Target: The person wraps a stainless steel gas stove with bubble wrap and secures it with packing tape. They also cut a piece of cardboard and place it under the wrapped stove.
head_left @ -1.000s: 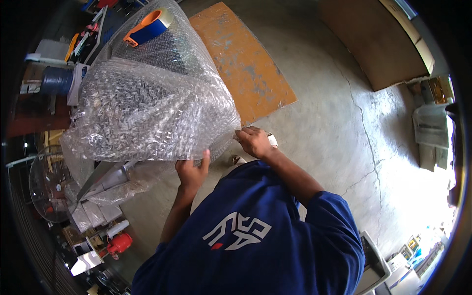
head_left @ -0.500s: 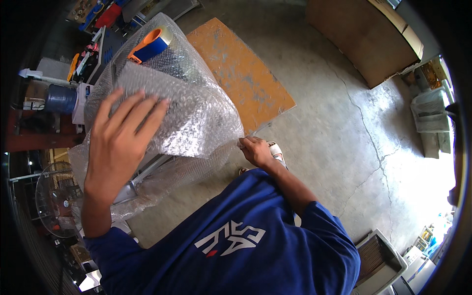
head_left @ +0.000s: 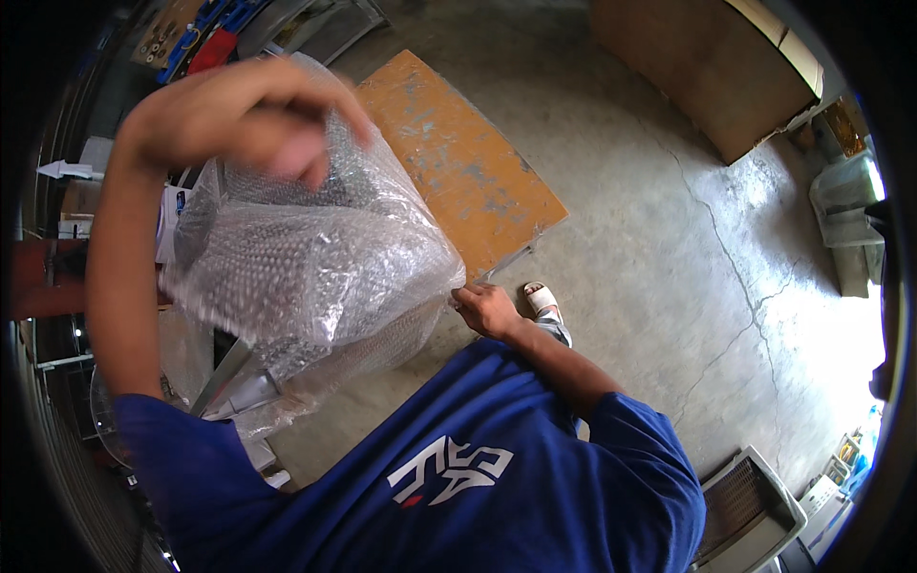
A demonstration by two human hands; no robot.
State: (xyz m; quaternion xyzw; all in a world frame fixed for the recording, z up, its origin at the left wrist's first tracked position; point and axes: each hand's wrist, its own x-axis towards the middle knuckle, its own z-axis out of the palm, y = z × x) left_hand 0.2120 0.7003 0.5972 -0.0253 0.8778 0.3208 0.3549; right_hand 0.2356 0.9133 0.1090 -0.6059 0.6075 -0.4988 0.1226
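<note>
A wide sheet of clear bubble wrap (head_left: 334, 258) lies loosely over a bulky object whose shape I cannot make out; a grey metal-looking strip (head_left: 222, 377) shows below its near edge. My right hand (head_left: 487, 310) pinches the wrap at its near right corner, with the fingers pressed together. Over the far part of the wrap, my left hand (head_left: 244, 119) is raised and smeared by motion, its fingers bent. Whether it holds anything does not show. The tape dispenser seen earlier is hidden behind it or out of sight.
A scuffed orange-brown board (head_left: 468, 172) sits right beside the wrap. A large cardboard box (head_left: 707, 76) stands on the concrete floor (head_left: 650, 286) at the far right. A grey bin-like frame (head_left: 750, 516) is at the near right, and tools (head_left: 210, 48) crowd the far left.
My left hand has lifted from the near left of the wrap and swung away from me. The wrap's flap has come down toward the near left. My right hand keeps its corner.
</note>
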